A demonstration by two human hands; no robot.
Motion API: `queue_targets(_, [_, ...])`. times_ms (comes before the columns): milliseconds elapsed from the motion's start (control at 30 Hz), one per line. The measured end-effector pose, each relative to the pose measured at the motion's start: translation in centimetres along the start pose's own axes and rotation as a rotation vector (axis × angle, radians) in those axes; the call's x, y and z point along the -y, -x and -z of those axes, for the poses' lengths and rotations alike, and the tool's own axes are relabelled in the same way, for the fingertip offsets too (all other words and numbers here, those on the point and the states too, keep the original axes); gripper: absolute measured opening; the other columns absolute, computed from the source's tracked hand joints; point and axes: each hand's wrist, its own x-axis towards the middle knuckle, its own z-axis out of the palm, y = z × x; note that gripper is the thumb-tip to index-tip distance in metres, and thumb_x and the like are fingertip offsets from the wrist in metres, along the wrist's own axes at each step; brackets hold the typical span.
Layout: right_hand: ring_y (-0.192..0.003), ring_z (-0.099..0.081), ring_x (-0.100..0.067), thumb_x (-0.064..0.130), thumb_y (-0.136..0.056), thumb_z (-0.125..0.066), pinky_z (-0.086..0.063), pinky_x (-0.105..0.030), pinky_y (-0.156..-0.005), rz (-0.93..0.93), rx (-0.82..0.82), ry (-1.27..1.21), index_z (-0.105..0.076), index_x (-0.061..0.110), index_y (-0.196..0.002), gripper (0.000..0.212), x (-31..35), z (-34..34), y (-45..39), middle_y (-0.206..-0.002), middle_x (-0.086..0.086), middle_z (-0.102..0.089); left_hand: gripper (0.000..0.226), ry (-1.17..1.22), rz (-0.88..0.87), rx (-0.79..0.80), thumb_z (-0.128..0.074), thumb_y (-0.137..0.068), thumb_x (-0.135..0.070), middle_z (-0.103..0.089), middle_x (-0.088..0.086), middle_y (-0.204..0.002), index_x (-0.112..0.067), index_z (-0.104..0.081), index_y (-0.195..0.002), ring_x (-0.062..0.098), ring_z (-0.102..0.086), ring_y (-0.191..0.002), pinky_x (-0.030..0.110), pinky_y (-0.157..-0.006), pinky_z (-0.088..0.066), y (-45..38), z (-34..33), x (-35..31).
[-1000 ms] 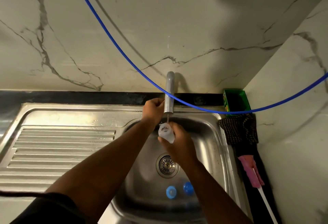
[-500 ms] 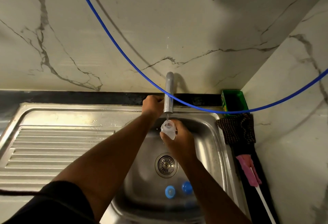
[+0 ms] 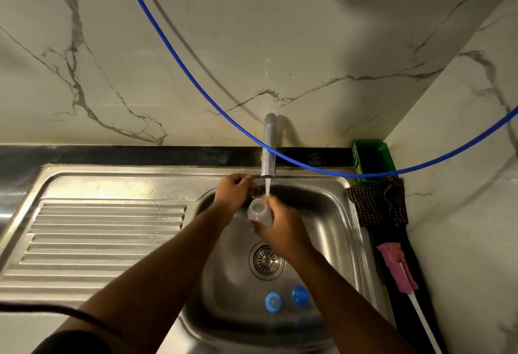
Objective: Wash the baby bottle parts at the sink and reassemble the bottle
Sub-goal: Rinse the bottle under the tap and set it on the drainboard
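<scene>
1. Holding the clear bottle (image 3: 259,213) over the sink (image 3: 330,213), we grip it in our right hand (image 3: 283,227), its open mouth up just beside the water stream (image 3: 267,188) from the tap (image 3: 268,151).
2. Our left hand (image 3: 234,191) curls at the tap's base; what it grasps we cannot tell.
3. Two blue bottle parts (image 3: 286,297) lie in the basin near the drain (image 3: 266,261).
4. A pink brush (image 3: 398,269) rests on the right ledge.
</scene>
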Motion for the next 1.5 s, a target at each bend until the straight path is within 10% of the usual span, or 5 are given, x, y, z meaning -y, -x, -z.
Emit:
queue_targets(567, [-0.115,-0.066,-0.012,0.045,-0.094,-0.071,-0.057,-0.023,-0.089,-0.057,0.019,-0.068,-0.054,0.026,-0.143,0.055,-0.3,-0.8,-0.4,-0.129,0.003,-0.068,0.033,0.198,0.197,0.066,-0.049,-0.105,-0.039,-0.077,0.011,-0.104,-0.014,-0.071,-0.108,0.028,-0.072,-0.1,0.04,-0.087,-0.057,2.7,1.1,5.2])
queue_targets(733, [-0.114,-0.065,-0.019,0.049,-0.103,-0.055,-0.058,-0.03,-0.086,-0.309,0.134,-0.275,-0.044,0.026,-0.151,0.055,-0.4,-1.8,-0.6,-0.137,-0.004,-0.062,0.057,0.216,0.232,0.191,-0.039,-0.101,-0.063,-0.076,0.007,-0.108,-0.018,-0.072,-0.115,0.026,-0.073,-0.101,0.04,-0.072,-0.063,3.9,1.1,5.0])
queue_targets(900, [-0.054,-0.057,-0.013,0.059,-0.1,-0.047,-0.043,-0.022,-0.042,-0.909,0.424,-0.704,-0.07,0.011,-0.1,0.053,-1.1,-1.9,-1.2,-0.072,-0.006,-0.068,0.07,0.204,0.487,0.24,-0.047,-0.091,-0.075,-0.076,0.018,-0.099,-0.011,-0.068,-0.112,0.034,-0.077,-0.086,0.046,-0.073,-0.064,4.2,0.2,4.5])
queue_targets(1133, [-0.113,-0.067,-0.032,0.061,-0.102,-0.042,-0.053,-0.05,-0.105,-0.778,0.187,-0.465,-0.067,0.021,-0.128,0.053,-1.0,-3.9,-3.8,-0.128,-0.014,-0.07,0.044,0.457,0.573,0.314,-0.055,-0.101,-0.041,-0.071,0.022,-0.117,-0.008,-0.062,-0.128,0.036,-0.072,-0.102,0.048,-0.081,-0.062,3.1,-1.0,3.7])
queue_targets(1500, [-0.14,-0.051,-0.021,0.05,-0.11,-0.03,-0.044,-0.033,-0.111,-0.379,0.041,-0.639,-0.046,0.021,-0.155,0.056,1.0,-2.9,-2.0,-0.155,-0.008,-0.05,0.033,0.33,0.029,0.195,-0.042,-0.109,-0.033,-0.069,0.008,-0.119,-0.023,-0.049,-0.139,0.021,-0.071,-0.104,0.031,-0.078,-0.059,4.6,-2.4,2.5])
